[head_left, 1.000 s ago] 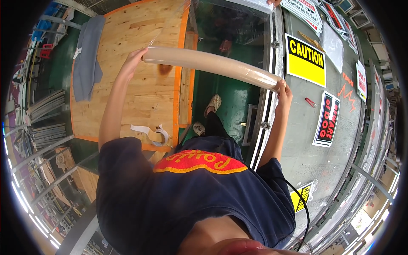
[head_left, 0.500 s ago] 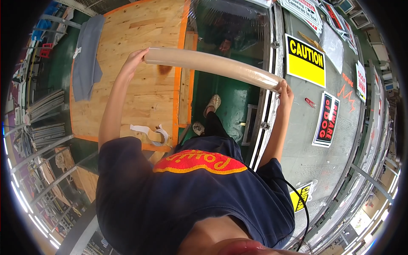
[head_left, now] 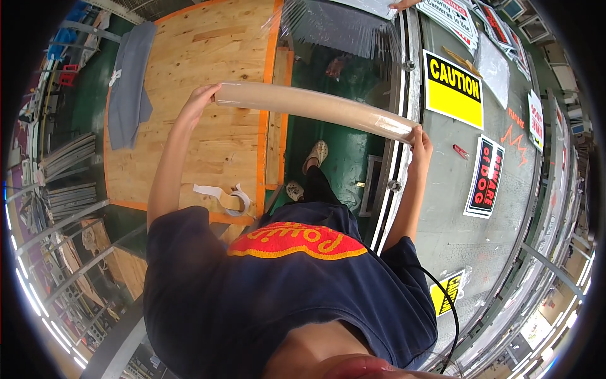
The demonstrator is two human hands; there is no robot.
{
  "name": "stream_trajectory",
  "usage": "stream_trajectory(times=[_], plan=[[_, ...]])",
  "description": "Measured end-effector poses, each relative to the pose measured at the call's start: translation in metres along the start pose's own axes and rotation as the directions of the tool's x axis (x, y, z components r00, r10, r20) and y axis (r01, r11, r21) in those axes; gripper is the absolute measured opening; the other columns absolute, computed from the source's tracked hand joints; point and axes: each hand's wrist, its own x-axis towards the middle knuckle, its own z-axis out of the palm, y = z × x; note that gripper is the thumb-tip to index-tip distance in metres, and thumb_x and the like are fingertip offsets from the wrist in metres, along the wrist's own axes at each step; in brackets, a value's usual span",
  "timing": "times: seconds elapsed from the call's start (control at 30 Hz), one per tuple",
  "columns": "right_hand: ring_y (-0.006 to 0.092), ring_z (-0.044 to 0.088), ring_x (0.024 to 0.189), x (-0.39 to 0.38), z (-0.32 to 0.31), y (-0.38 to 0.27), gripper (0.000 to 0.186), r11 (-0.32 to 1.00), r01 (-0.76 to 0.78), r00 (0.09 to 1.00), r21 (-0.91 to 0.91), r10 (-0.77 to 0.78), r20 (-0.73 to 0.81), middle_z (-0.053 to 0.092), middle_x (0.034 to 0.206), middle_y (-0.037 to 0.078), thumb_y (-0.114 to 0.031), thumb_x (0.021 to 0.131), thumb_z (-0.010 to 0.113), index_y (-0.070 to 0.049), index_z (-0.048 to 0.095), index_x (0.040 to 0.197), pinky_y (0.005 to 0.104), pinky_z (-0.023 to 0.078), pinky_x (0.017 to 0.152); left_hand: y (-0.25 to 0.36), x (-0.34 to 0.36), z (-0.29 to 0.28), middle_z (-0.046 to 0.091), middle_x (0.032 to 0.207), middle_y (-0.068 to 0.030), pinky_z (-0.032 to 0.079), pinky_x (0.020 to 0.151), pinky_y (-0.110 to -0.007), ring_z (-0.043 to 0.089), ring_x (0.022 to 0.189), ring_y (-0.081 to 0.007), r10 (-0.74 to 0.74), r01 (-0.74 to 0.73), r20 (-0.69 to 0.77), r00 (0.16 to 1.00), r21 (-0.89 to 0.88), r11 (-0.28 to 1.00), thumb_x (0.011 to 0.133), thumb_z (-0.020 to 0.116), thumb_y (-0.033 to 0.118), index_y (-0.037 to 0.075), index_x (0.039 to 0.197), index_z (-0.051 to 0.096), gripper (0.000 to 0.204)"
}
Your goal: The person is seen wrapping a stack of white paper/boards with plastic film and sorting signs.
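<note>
My left hand (head_left: 201, 100) and my right hand (head_left: 419, 142) grip opposite ends of a long roll (head_left: 309, 105) of clear, glossy film on a tan core, held crosswise over a wooden board (head_left: 202, 151) with orange edges and the gap to its right. Beyond the roll, thin clear plastic (head_left: 315, 31) shows streaks and wrinkles toward a pale panel (head_left: 353, 7). Another person's hand (head_left: 402, 5) is at that panel's far right. A loose roll of white tape (head_left: 237, 203) lies on the board's near end.
On my right, a grey table (head_left: 454, 240) with a metal rail carries stacked signs (head_left: 453, 91), a plastic sheet (head_left: 494, 69) and red snips (head_left: 460, 151). At left are grey cloth (head_left: 129, 82) and racks of metal lengths (head_left: 66, 177). My feet show on the green floor (head_left: 341, 151).
Both my hands and the film roll have moved slightly toward me. At the top, the pale panel and the other person's hand show more, and the streaked plastic has shifted.
</note>
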Motion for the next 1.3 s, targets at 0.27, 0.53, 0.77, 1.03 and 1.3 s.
stream_trajectory(times=[0.27,0.53,0.77,1.03,1.3], plan=[[0.0045,0.042,0.068,-0.009,0.002,0.013,0.038,0.999,-0.035,0.999,0.030,0.034,0.042,0.057,0.078,-0.002,-0.036,0.086,0.056,-0.001,0.062,0.099,0.0210,0.031,0.060,-0.024,-0.031,-0.008,0.062,0.093,-0.0026,0.036,0.085,-0.026,0.051,0.087,-0.0104,-0.078,0.080,0.035,0.996,-0.054,0.995,0.087,0.054,0.035,0.001,0.100,0.062,0.037],[0.0037,0.034,0.059,-0.029,0.040,0.003,0.032,0.999,0.023,0.993,0.033,-0.027,0.114,0.046,0.064,-0.006,-0.035,0.087,0.056,-0.004,0.061,0.084,0.0204,0.025,0.053,-0.048,-0.072,-0.046,0.061,0.095,-0.0022,0.036,0.081,-0.025,0.051,0.089,-0.0093,-0.106,0.104,-0.037,0.994,-0.046,0.994,0.086,0.056,0.032,0.002,0.101,0.061,0.034],[0.0064,0.047,0.077,-0.043,0.080,0.004,0.040,0.998,-0.033,0.974,0.050,0.021,0.226,0.057,0.082,0.000,-0.036,0.088,0.054,0.003,0.060,0.097,0.0211,0.036,0.071,-0.061,-0.098,-0.086,0.060,0.094,-0.0021,0.037,0.080,-0.024,0.052,0.090,-0.0090,-0.158,0.140,-0.142,0.977,-0.127,0.982,0.086,0.056,0.030,0.002,0.099,0.061,0.031],[0.0088,0.050,0.082,-0.040,0.094,0.019,0.042,0.997,-0.068,0.968,0.024,0.060,0.243,0.059,0.088,0.004,-0.036,0.088,0.055,0.004,0.059,0.101,0.0220,0.037,0.077,-0.082,-0.105,-0.088,0.060,0.094,-0.0029,0.036,0.081,-0.024,0.052,0.089,-0.0098,-0.222,0.192,-0.165,0.961,-0.179,0.965,0.086,0.055,0.029,0.002,0.098,0.060,0.030],[0.0086,0.049,0.081,-0.034,0.092,0.023,0.042,0.994,-0.106,0.965,-0.035,0.111,0.238,0.059,0.086,0.002,-0.037,0.087,0.056,0.003,0.059,0.100,0.0219,0.036,0.076,-0.094,-0.106,-0.075,0.060,0.096,-0.0034,0.036,0.082,-0.024,0.052,0.090,-0.0107,-0.238,0.193,-0.176,0.955,-0.239,0.952,0.085,0.056,0.031,0.000,0.100,0.060,0.034]])
